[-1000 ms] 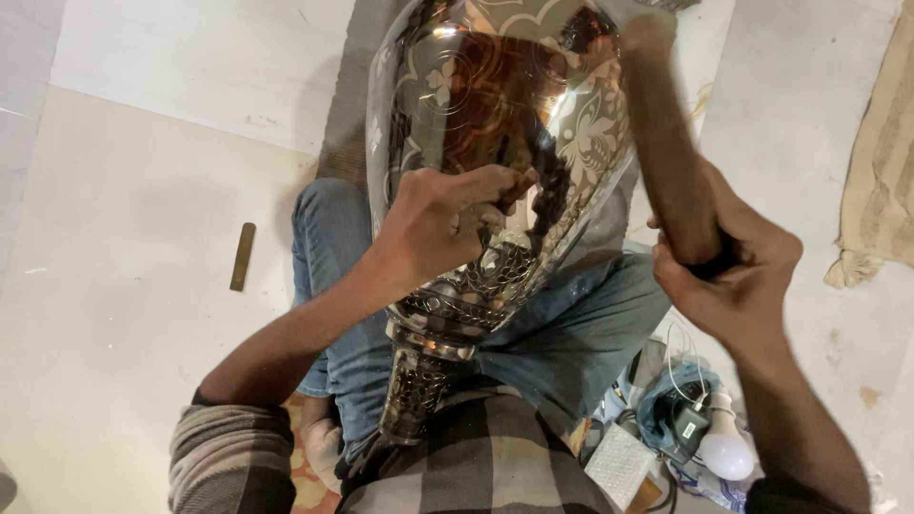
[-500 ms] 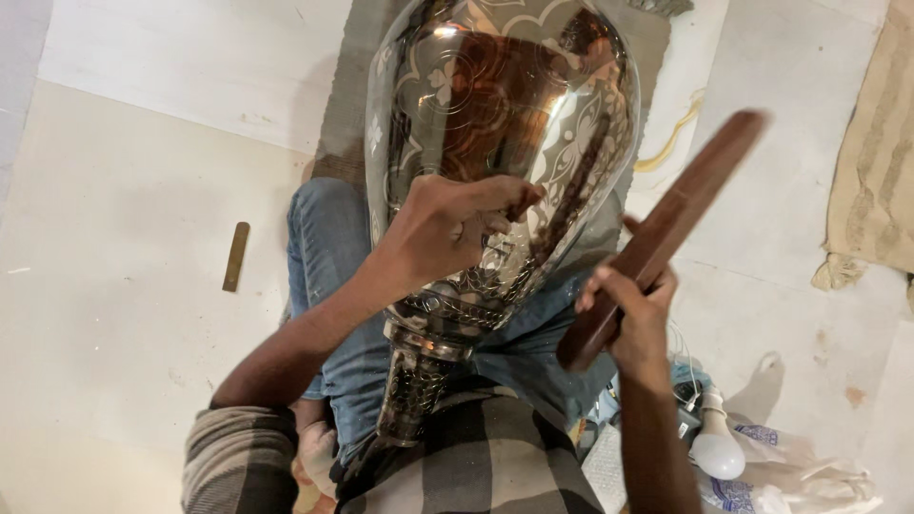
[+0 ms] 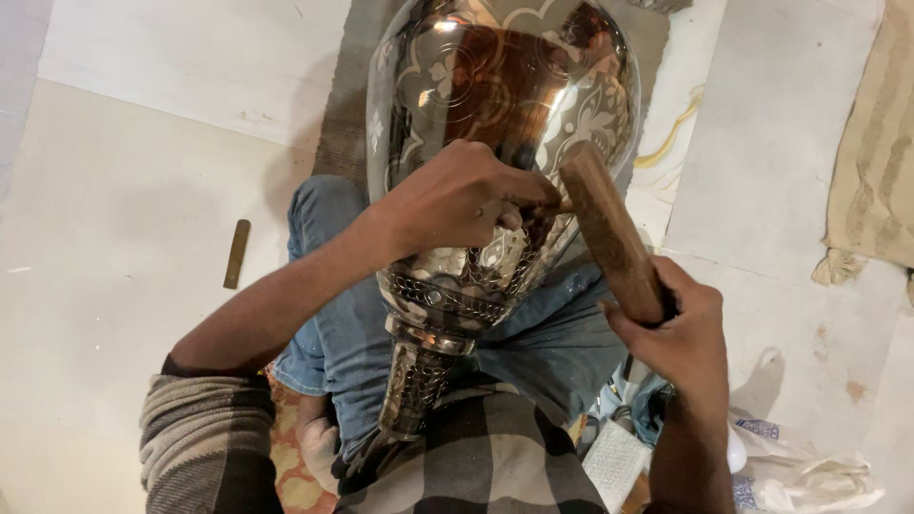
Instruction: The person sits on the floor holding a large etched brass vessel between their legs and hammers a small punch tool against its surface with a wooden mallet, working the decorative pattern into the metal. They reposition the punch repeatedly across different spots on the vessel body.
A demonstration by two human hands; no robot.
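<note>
Wooden mallet [image 3: 609,233], gripped in the right hand [image 3: 681,338], meets a small chisel [image 3: 547,207] pinched by the left hand [image 3: 457,200] against the engraved metal vase [image 3: 495,114] lying across the lap.

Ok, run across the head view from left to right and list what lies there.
Small brass bar on the floor → left hand pressed against the engraved metal vase → wooden mallet → right hand gripping its lower end → fringed beige cloth at the far right edge.
</note>
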